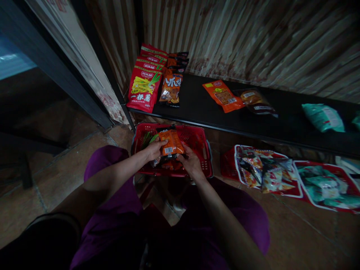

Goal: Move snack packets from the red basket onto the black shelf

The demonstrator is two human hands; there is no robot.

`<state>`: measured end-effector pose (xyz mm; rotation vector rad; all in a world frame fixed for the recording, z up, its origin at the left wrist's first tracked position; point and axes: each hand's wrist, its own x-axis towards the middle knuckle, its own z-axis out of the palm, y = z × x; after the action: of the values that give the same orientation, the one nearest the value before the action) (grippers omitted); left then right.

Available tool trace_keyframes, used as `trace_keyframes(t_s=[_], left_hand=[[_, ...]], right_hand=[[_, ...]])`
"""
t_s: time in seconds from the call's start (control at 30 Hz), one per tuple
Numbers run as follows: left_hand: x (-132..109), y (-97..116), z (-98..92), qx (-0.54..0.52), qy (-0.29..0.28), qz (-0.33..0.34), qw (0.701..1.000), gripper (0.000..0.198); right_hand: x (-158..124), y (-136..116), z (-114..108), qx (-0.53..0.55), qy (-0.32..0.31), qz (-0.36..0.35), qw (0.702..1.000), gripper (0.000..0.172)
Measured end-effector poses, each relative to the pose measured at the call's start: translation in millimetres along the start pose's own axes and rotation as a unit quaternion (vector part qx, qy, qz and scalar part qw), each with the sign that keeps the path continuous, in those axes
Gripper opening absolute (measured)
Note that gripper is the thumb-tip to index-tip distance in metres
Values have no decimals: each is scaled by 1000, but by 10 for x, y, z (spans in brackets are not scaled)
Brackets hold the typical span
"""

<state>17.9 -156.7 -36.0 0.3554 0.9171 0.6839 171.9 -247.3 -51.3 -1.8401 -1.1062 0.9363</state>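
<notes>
Both hands hold orange-and-black snack bags (172,141) over a red basket (207,150) on the floor. My left hand (155,149) grips the left side, its thumb lying on the top bag. On the lower right corner my right hand (192,164) pinches the bags between thumb and fingers. A second bag seems to lie beneath the top one; how many there are I cannot tell. Inside the basket, red packaging and something green show around the bags.
Red snack bags (144,86) and orange snack bags (171,88) stand in rows on a black shelf (191,97). An orange packet (223,96), a brown packet (255,101) and a teal bag (323,117) lie farther right. Two baskets of snack bags (272,176) sit on the floor at right.
</notes>
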Motion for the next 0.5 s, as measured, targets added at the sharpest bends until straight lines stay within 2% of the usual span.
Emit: trace_keyframes(t_s=[0.1,0.23,0.37,0.5], left_hand=[[-13,-6,-3,12,-17,6,1000,35],[-8,-29,-18,18,-31,9,999,36],[18,-58,-42,32,-32,8,999,46],[44,-86,-73,37,-32,6,999,46]], right_hand=[[-33,-62,-9,-132,21,-92,987,57],[-79,-119,1,-206,11,-193,959,58],[-82,-81,33,-225,-11,-220,949,61],[-83,-60,58,-230,-17,-226,946,62]])
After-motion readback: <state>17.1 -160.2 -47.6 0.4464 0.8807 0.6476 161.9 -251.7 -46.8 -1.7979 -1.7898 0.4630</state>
